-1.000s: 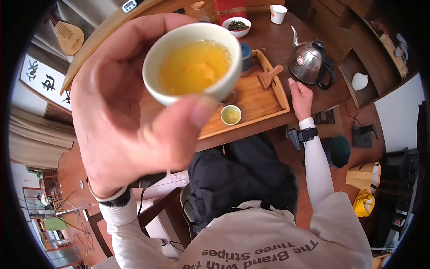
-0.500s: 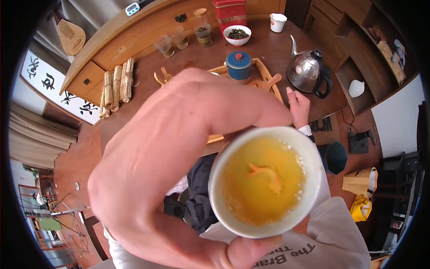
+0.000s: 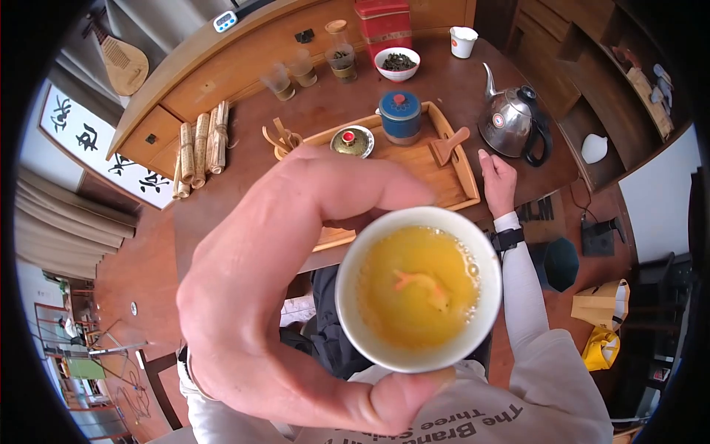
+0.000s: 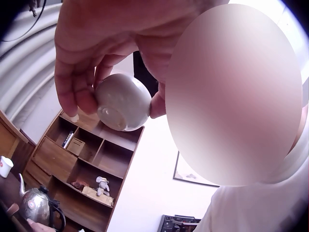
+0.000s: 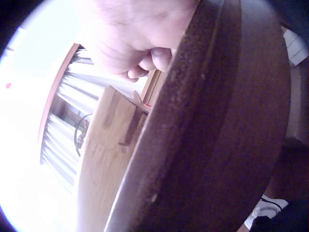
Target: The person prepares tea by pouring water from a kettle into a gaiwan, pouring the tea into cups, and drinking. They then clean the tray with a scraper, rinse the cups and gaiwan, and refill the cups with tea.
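Observation:
My left hand (image 3: pixel 251 296) grips a small white teacup (image 3: pixel 489 296) between thumb and fingers, raised close before the head camera. Yellow tea (image 3: pixel 392 322) fills much of it, with bubbles along the edge and an orange fish shape (image 3: pixel 425 287) inside. The left wrist view shows the cup's underside (image 4: pixel 123 104), near a blurred oval. At the table's right front edge rests my right hand (image 3: pixel 499 177), its fingers loosely curled and holding nothing, beside the wooden tray (image 3: pixel 467 177). The left hand hides part of that tray.
On the tray are a blue lidded jar (image 3: pixel 401 122), a lidded bowl (image 3: pixel 352 142) and a wooden scoop (image 3: pixel 447 150). A steel kettle (image 3: pixel 510 122) stands right of it. Behind are a bowl of tea leaves (image 3: pixel 398 65), several glasses and a white cup (image 3: pixel 463 43). Bamboo scrolls (image 3: pixel 200 148) lie left.
My left hand has brought the teacup from the upper left down and rightward, its opening turned more toward the head camera; lately it shifted slightly left. The right hand stays at the table edge.

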### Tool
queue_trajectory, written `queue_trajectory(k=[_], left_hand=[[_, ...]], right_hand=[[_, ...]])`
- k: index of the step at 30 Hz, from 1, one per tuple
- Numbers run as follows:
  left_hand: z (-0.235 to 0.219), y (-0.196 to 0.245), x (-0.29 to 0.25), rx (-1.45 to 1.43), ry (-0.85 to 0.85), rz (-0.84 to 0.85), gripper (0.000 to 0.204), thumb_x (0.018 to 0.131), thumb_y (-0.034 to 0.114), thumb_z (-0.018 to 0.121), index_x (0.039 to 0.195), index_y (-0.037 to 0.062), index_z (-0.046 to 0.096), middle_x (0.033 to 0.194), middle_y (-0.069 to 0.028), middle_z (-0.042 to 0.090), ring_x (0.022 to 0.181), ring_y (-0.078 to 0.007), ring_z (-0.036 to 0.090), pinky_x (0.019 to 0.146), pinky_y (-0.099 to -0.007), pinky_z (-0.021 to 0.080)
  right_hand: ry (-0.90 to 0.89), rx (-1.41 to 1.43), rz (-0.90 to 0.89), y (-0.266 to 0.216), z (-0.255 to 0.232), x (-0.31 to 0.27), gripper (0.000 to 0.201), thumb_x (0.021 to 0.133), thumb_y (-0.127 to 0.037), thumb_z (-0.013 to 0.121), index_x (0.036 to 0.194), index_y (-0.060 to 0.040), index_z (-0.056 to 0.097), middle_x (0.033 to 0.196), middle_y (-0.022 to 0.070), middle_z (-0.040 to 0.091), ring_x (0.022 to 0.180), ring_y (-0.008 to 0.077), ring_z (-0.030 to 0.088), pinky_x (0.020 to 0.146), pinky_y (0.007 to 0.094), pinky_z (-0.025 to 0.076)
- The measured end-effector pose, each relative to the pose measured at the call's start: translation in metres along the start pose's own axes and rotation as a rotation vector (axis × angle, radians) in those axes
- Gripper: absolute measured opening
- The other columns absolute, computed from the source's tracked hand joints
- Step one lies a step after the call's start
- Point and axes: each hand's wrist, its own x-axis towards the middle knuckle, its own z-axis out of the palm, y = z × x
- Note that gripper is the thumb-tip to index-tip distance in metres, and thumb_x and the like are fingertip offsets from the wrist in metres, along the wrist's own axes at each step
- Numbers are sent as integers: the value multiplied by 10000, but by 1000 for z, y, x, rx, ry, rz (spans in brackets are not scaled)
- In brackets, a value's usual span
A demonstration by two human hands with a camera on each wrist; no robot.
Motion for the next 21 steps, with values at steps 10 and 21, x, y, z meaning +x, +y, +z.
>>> queue_trajectory(k=[10,21], left_hand=[[-14,14,4,415,-115,-243,851,625,288,956,1262,-94,541,1147,-144,630,1056,-217,646,941,-321,500],[-2,-46,-43,510,33,-491,598,691,129,834,1219,-25,599,1098,-92,646,1088,-171,648,971,-306,503]], right_hand=[[15,-21,-33,0,0,0,477,1024,-264,675,690,22,489,601,28,426,612,85,371,552,321,345],[6,8,-24,0,0,-1,482,1025,-264,671,682,15,480,592,34,421,601,88,370,548,328,350]])
